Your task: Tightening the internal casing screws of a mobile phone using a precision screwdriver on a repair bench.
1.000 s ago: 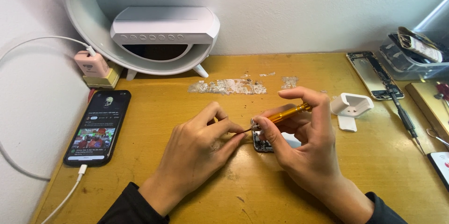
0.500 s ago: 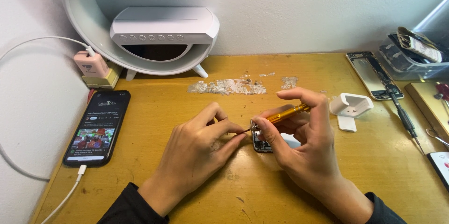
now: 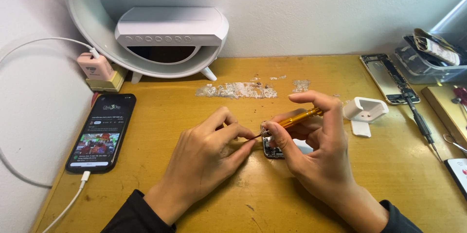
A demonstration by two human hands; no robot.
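Observation:
My right hand (image 3: 316, 150) grips a thin yellow-handled screwdriver (image 3: 297, 118) between thumb and fingers, its tip pointing left and down. My left hand (image 3: 206, 157) rests on the wooden desk (image 3: 243, 199), with thumb and forefinger pinched at the screwdriver's tip. Between both hands lies a small dark electronic part (image 3: 272, 146), mostly hidden by the fingers. Whether the left fingers hold something tiny cannot be made out.
A lit black phone (image 3: 102, 131) on a white cable lies at the left. A white lamp-speaker stand (image 3: 170, 33) stands at the back, a pink charger (image 3: 95, 66) beside it. A white plastic holder (image 3: 365, 110), an opened phone frame (image 3: 386, 78), a dark screwdriver (image 3: 421, 123) and a parts tray (image 3: 428, 57) sit at the right.

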